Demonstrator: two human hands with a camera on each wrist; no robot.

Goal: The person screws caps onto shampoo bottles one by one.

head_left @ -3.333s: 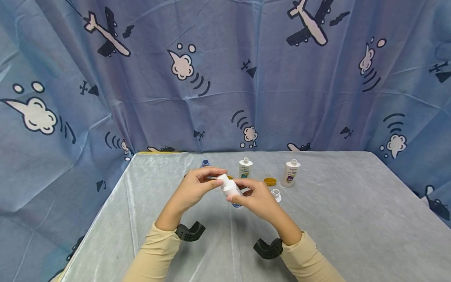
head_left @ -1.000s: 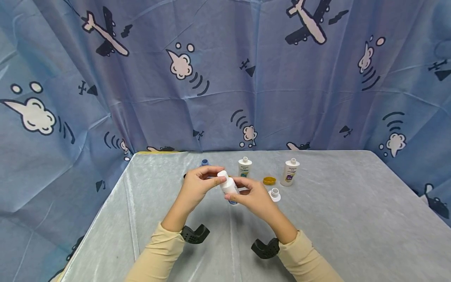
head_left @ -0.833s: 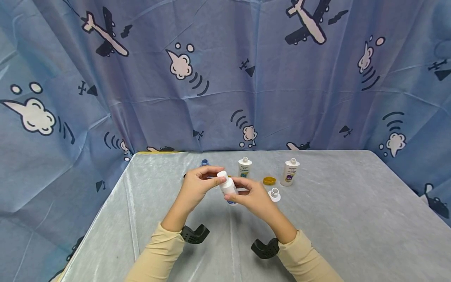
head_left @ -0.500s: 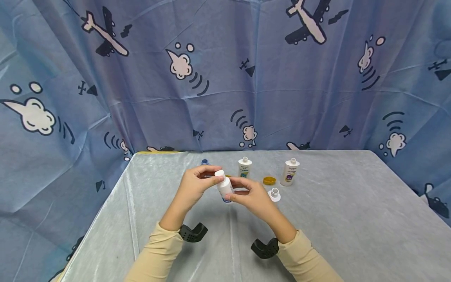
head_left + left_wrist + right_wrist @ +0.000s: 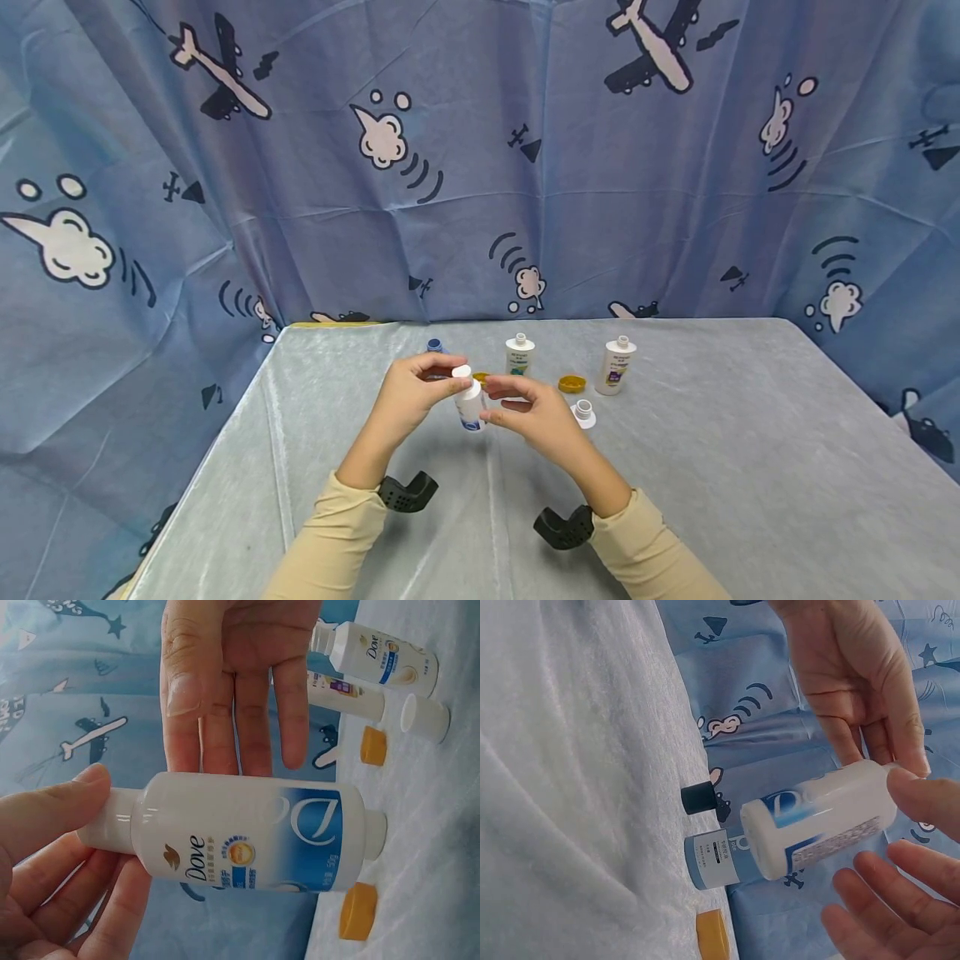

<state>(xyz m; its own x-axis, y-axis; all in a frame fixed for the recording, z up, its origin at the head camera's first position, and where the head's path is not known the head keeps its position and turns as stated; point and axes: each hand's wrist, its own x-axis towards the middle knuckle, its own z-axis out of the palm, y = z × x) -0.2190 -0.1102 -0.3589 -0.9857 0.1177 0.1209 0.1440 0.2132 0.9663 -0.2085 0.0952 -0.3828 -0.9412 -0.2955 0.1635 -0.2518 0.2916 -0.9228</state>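
In the head view my left hand [image 5: 416,392] holds a small white Dove bottle [image 5: 469,408] by its white cap [image 5: 112,819], between thumb and fingers. The bottle, blue toward its base, hangs nearly upright above the table. My right hand [image 5: 536,412] is at its right side, thumb and fingers spread around the bottle's side without gripping it. The right wrist view shows the right fingers [image 5: 885,900] loosely bent and apart from the bottle. Whether the right thumb touches the bottle, I cannot tell.
Two uncapped white bottles, one in the middle [image 5: 519,356] and one farther right [image 5: 617,367], stand behind. Yellow caps [image 5: 572,384] lie nearby. An open Dove bottle [image 5: 386,656] and a loose white cap [image 5: 426,718] are beside them. A blue bottle [image 5: 712,859] stands by a black cap [image 5: 699,798].
The Dove bottle has swung from tilted to nearly upright and shifted left, its blue label coming into view. My right hand has released its grip; the left still pinches the cap.
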